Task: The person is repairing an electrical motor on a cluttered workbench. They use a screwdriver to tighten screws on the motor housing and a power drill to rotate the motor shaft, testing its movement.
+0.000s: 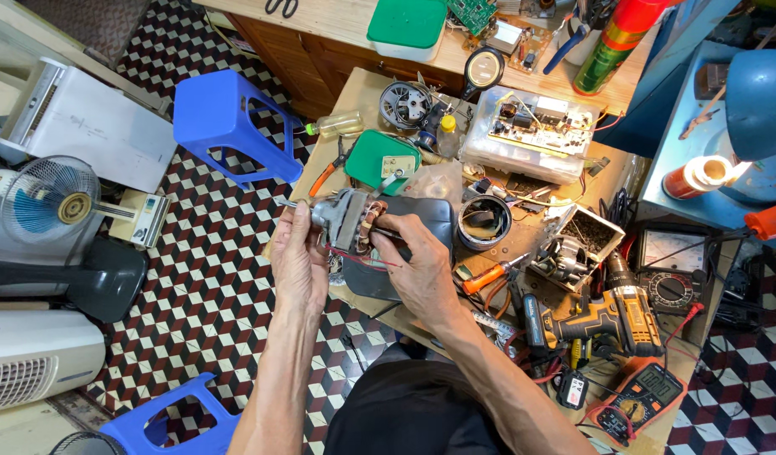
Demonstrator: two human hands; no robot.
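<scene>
From the head view, the grey metal fan motor with copper windings and a thin steel shaft is held up between both hands over the cluttered wooden surface, just above a dark grey plastic housing. Its long axis runs roughly left to right, the shaft tip poking out past the left hand, whose fingers clasp that end. The right hand grips the winding end, its fingers pinched beside red wires; both hands are equally near
</scene>
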